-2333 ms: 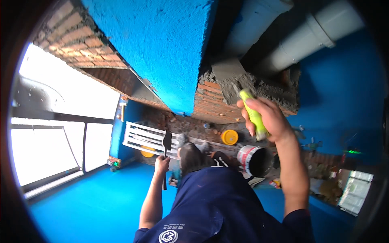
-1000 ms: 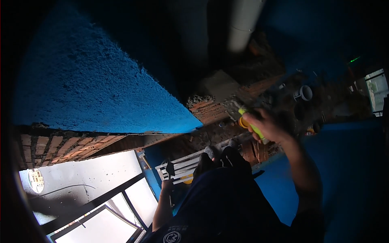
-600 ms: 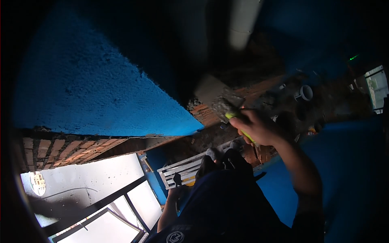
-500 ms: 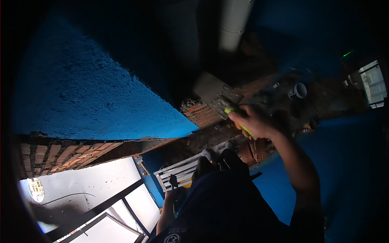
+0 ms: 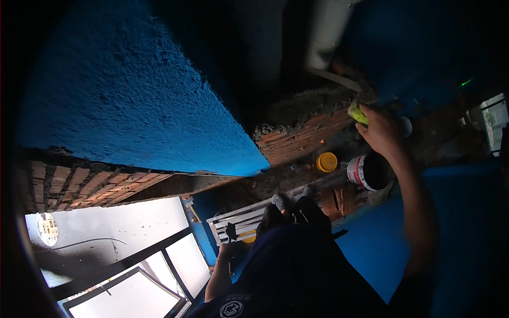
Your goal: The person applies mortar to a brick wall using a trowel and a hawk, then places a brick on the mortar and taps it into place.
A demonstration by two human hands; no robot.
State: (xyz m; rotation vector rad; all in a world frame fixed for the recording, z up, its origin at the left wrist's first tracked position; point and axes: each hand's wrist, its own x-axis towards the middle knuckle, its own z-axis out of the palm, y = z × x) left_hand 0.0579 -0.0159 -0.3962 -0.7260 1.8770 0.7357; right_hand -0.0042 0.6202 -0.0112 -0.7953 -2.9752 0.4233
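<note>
Brick ledge (image 5: 297, 140) — black-lined bucket (image 5: 368, 172) below

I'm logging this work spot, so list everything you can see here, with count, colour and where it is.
Rendered wall: one, blue, upper left.
Brickwork: red, mortar-topped, centre.
Pipe: one, pale grey, top centre.
Bucket: one, white with dark inside, below the right hand.
Lid: one, yellow, left of the bucket.
Slatted frame: one, white, by the feet.
Window: dark frame, lower left.
Right hand: raised at the brickwork, gripping a yellow-green handle.
Left hand: low, holding a trowel.
</note>
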